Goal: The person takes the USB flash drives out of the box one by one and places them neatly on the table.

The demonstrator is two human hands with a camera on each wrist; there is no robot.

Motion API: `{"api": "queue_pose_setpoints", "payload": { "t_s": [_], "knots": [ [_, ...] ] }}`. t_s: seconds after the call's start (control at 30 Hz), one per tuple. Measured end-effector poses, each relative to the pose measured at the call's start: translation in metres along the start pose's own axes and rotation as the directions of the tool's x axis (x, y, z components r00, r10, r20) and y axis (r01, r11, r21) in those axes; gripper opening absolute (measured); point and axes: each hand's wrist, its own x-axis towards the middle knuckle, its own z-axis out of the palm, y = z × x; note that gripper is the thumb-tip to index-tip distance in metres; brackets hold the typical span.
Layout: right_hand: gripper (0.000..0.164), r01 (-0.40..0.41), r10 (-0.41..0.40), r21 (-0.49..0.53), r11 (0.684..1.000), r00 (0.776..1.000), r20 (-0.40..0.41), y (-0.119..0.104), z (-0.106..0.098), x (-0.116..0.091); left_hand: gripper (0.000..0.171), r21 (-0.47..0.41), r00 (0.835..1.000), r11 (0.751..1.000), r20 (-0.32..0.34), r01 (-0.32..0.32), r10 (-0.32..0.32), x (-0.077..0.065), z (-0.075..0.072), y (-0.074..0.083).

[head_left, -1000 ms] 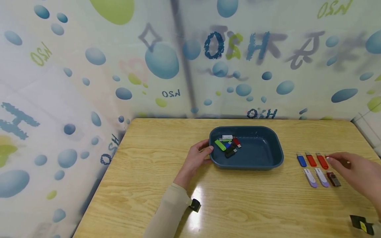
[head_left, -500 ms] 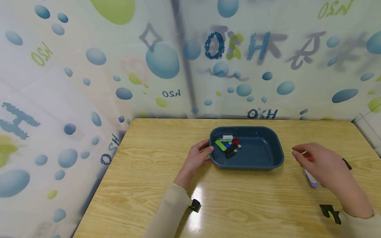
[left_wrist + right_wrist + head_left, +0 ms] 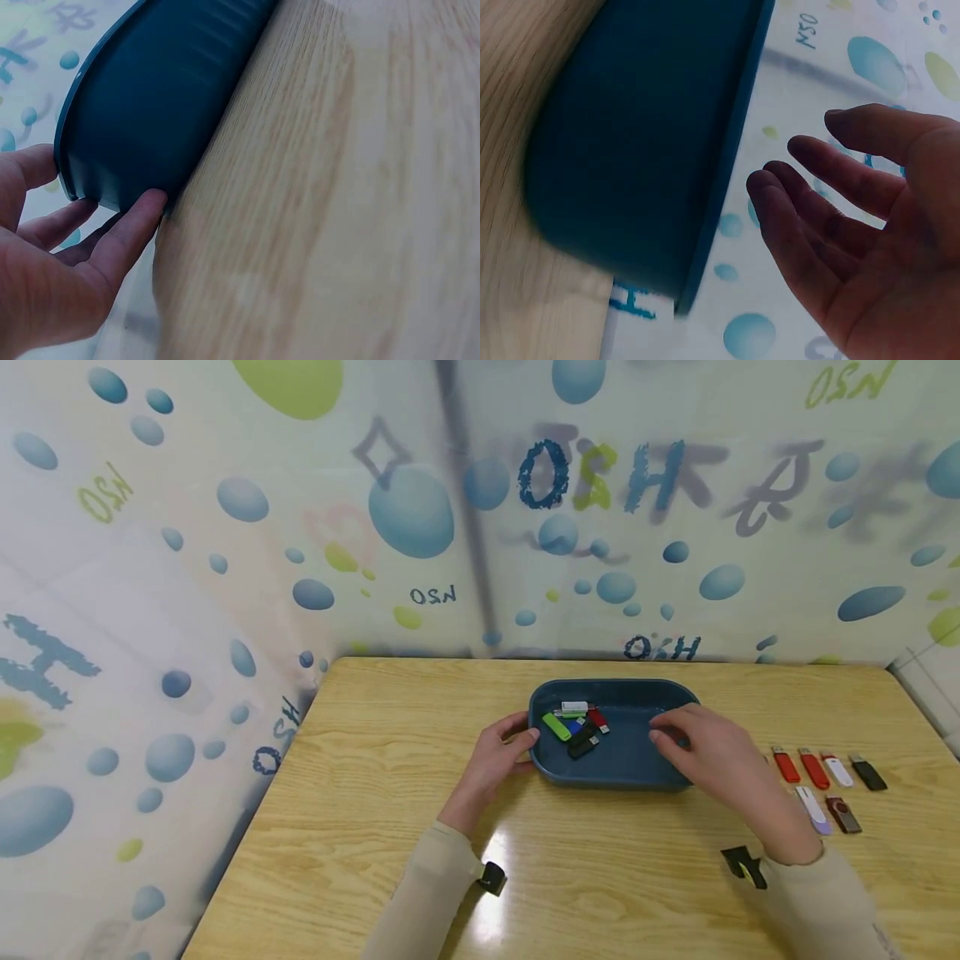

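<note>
My left hand (image 3: pixel 498 743) holds the left end of a dark blue plastic bin (image 3: pixel 645 768), thumb at the rim and fingers against the outer wall. In the left wrist view, the fingertips (image 3: pixel 154 199) touch the wall low down, near the wooden table. My right hand (image 3: pixel 708 747) is over the bin's right end, fingers loosely bent. The right wrist view shows this hand (image 3: pixel 855 217) with its fingers apart and nothing between them. At the bin's left side lie several USB sticks, among them a green one (image 3: pixel 556 727), a white one (image 3: pixel 574 707), a red one (image 3: pixel 597 720) and a black one (image 3: pixel 582 745).
Right of the bin, more USB sticks lie in two rows: two red ones (image 3: pixel 786 765), a white one (image 3: pixel 837 770), a black one (image 3: pixel 868 773), a white-and-purple one (image 3: pixel 813 810) and a brown one (image 3: pixel 843 815). My right forearm hides part of these rows. A patterned curtain (image 3: pixel 480 610) hangs behind the table.
My right hand has moved left from the rows of USB sticks to above the bin, uncovering the white and black sticks. The left hand and the sticks in the bin stay put.
</note>
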Motion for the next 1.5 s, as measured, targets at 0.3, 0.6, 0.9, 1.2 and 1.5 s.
{"api": "queue_pose_setpoints", "payload": {
  "t_s": [0.3, 0.6, 0.9, 1.2, 1.5],
  "knots": [
    [0.025, 0.064, -0.065, 0.042, 0.997, 0.997, 0.035, -0.021, 0.026, 0.026, 0.051, -0.009, 1.0, 1.0, -0.001, -0.017, 0.017, 0.001, -0.001, 0.0],
    [0.021, 0.057, -0.054, -0.013, 0.998, 0.982, 0.183, -0.027, 0.051, 0.041, 0.049, -0.011, 1.0, 1.0, 0.008, -0.014, 0.014, 0.001, 0.001, -0.004],
    [0.029, 0.062, -0.043, -0.055, 0.997, 0.955, 0.294, -0.025, 0.062, 0.053, 0.05, -0.007, 1.0, 1.0, 0.0, -0.022, 0.022, 0.0, 0.002, -0.001],
    [0.029, 0.047, -0.021, -0.065, 0.997, 0.934, 0.355, -0.025, 0.066, 0.06, 0.049, -0.005, 1.0, 1.0, 0.002, -0.001, 0.001, 0.0, 0.0, -0.001],
    [0.015, -0.006, 0.022, -0.048, 0.999, 0.936, 0.35, -0.02, 0.065, 0.059, 0.049, 0.01, 1.0, 1.0, -0.007, 0.003, -0.003, 0.0, -0.001, 0.001]
  ]
}}
